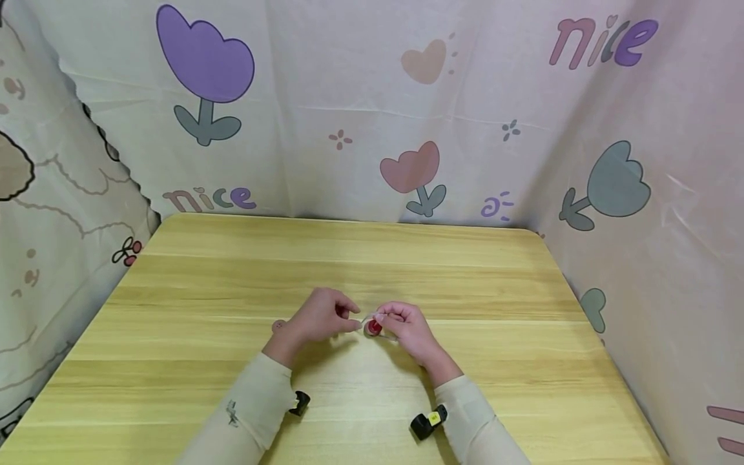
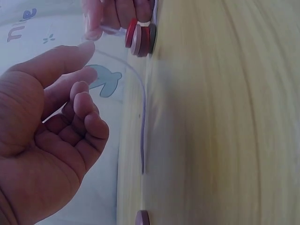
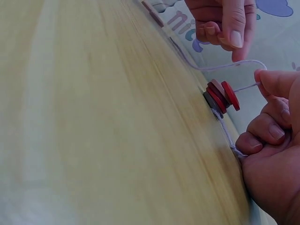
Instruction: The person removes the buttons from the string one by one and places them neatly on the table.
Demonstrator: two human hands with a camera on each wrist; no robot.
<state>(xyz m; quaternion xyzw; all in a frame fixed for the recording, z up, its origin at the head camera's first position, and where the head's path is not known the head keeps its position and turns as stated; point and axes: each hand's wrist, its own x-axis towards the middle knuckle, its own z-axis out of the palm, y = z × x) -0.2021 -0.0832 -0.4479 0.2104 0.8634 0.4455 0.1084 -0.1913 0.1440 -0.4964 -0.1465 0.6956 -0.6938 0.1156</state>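
A pale purple string (image 3: 225, 66) runs through several stacked round buttons (image 3: 218, 97), red, pink and dark grey, which hang close over the table. My right hand (image 1: 407, 326) pinches the string between thumb and forefinger just past the red button. The knotted other end of the string (image 3: 227, 133) passes under that hand's curled lower fingers. My left hand (image 1: 321, 316) is beside the string's loose length, thumb and forefinger apart and fingertips right at the string. Left of this hand, one loose pink button (image 1: 279, 325) lies on the table, partly hidden behind the wrist.
The wood-grain table (image 1: 232, 271) stretches around both hands. Behind it and at both sides hangs a printed curtain (image 1: 325, 77) with flowers and lettering. Black wrist cameras (image 1: 429, 423) are strapped at the sleeves, low over the near part of the table.
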